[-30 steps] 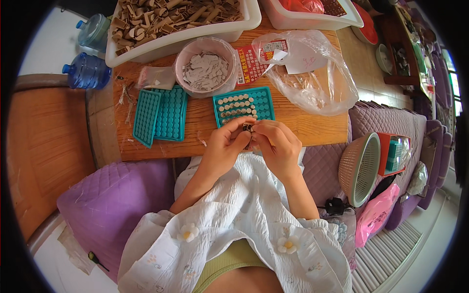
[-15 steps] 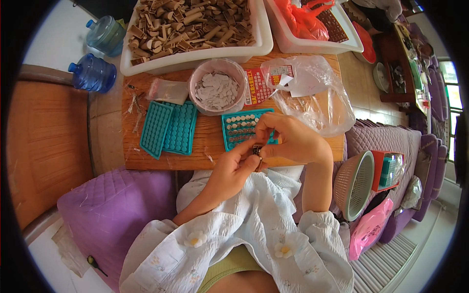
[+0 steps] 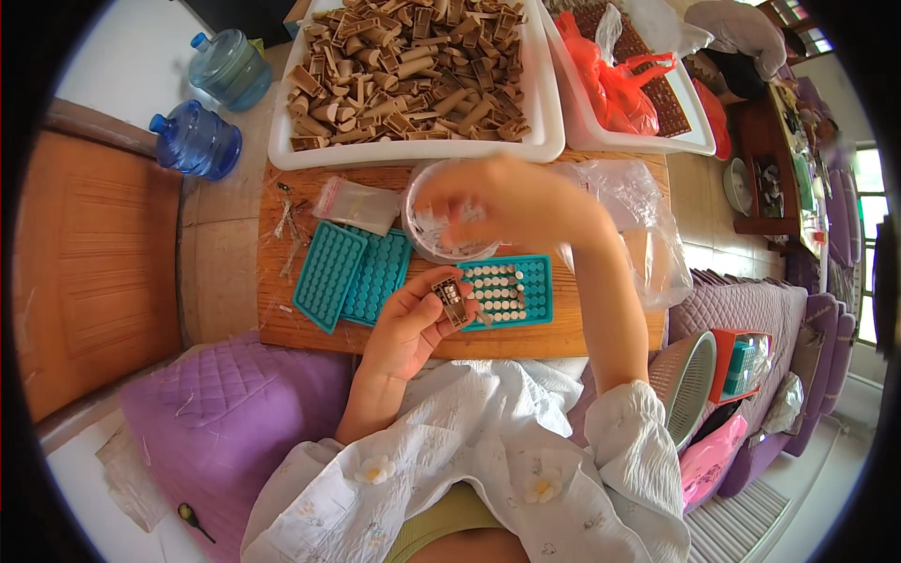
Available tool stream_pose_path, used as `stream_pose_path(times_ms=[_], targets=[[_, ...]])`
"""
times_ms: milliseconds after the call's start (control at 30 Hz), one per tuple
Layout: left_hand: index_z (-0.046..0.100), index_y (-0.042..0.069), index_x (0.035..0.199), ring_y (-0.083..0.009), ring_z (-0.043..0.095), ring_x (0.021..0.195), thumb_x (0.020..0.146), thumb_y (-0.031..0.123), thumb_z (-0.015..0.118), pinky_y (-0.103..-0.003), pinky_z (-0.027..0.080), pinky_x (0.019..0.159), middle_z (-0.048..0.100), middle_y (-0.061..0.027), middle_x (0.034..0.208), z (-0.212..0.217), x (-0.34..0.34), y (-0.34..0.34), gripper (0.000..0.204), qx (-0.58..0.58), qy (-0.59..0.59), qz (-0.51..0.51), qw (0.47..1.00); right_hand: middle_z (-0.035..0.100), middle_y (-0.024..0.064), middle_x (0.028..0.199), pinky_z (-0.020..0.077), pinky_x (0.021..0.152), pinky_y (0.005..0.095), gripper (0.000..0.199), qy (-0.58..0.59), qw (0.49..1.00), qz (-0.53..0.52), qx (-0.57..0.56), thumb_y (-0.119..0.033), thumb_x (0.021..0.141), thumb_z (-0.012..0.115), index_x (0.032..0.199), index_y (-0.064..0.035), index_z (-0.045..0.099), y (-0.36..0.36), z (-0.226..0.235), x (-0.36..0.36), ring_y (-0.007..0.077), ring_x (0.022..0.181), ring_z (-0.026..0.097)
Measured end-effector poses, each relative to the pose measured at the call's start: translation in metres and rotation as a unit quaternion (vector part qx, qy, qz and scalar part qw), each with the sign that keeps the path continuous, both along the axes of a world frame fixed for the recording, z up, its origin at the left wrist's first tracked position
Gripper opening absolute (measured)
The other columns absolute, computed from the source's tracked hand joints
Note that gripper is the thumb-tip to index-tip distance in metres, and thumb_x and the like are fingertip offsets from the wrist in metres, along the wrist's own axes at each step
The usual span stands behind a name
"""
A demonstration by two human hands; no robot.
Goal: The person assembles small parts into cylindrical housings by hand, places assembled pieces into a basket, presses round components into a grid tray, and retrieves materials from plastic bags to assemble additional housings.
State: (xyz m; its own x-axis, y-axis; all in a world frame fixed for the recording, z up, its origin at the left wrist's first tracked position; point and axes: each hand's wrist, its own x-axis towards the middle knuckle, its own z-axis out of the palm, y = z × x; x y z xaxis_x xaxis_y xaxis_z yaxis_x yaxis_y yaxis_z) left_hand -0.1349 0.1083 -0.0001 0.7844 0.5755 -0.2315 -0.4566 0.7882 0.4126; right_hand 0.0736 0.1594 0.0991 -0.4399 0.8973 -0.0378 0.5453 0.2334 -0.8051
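In my left hand (image 3: pixel 413 317), pinched between thumb and fingers, is a small brown plastic casing (image 3: pixel 450 298) with shiny bits inside its hollow. Just right of it lies a teal tray (image 3: pixel 538 281) with rows of small round white pieces. My right hand (image 3: pixel 511 199) is over a round tub (image 3: pixel 411 225) of flat white pieces (image 3: pixel 434 229) and covers part of it. Motion smears its fingers, so whether they grip anything does not show.
Two more teal trays (image 3: pixel 326 278) overlap on the wooden table, below a clear plastic packet (image 3: pixel 357 204). A white bin (image 3: pixel 289 150) full of brown casings stands at the back. Crumpled clear plastic (image 3: pixel 648 225) lies at right. A second bin (image 3: pixel 694 143) holds red bags (image 3: pixel 629 98).
My hands have parted: the right has risen from the casing to the tub, and the left keeps the casing, now turned face up. The view has shifted, so the table sits lower.
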Motion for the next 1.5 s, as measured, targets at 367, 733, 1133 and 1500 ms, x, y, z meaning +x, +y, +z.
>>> stream_pose_path(times_ms=[367,733,1133,1500], targets=[[0.047,0.000,0.120,-0.0268,0.059,0.099,0.088,0.013,0.057,-0.036,0.050,0.087,0.056,-0.0133,0.111,-0.002,-0.013,0.016,0.036,-0.027,-0.028,0.048,0.998,0.063,0.0118,0.099,0.0509,0.079,0.0382,0.017,-0.223,0.918,-0.258,0.202,-0.011,0.081,0.056,0.096,-0.0099,0.065,0.168,-0.088,0.026,0.0272,0.093,0.060],[0.046,0.001,0.120,-0.0256,0.060,0.096,0.088,0.017,0.056,-0.034,0.050,0.085,0.056,-0.0121,0.111,-0.004,-0.019,0.024,0.037,-0.035,-0.022,0.050,0.998,0.063,0.0089,0.093,0.0506,0.076,0.0395,0.019,-0.400,0.904,-0.122,0.092,-0.013,0.079,0.061,0.098,-0.0093,0.061,0.174,-0.069,0.036,0.0271,0.093,0.060],[0.046,0.000,0.122,-0.0268,0.059,0.101,0.090,0.014,0.053,-0.036,0.049,0.090,0.056,-0.0147,0.113,0.004,-0.001,0.012,0.036,-0.016,-0.005,0.040,0.999,0.058,0.0040,0.088,0.0485,0.064,0.0194,0.022,0.507,0.835,-0.176,-0.123,-0.010,0.086,0.058,0.105,-0.0019,0.051,0.043,-0.037,0.059,0.0100,0.074,0.058],[0.044,0.000,0.125,-0.0231,0.056,0.108,0.092,0.016,0.051,-0.034,0.047,0.091,0.056,-0.0119,0.116,0.032,0.048,-0.021,0.037,0.140,0.042,0.162,0.976,0.059,0.0071,0.096,0.0472,0.054,0.0188,0.028,0.572,0.716,-0.392,-0.082,-0.006,0.082,0.064,0.108,0.0007,0.056,-0.131,-0.035,-0.020,0.0117,0.069,0.061]])
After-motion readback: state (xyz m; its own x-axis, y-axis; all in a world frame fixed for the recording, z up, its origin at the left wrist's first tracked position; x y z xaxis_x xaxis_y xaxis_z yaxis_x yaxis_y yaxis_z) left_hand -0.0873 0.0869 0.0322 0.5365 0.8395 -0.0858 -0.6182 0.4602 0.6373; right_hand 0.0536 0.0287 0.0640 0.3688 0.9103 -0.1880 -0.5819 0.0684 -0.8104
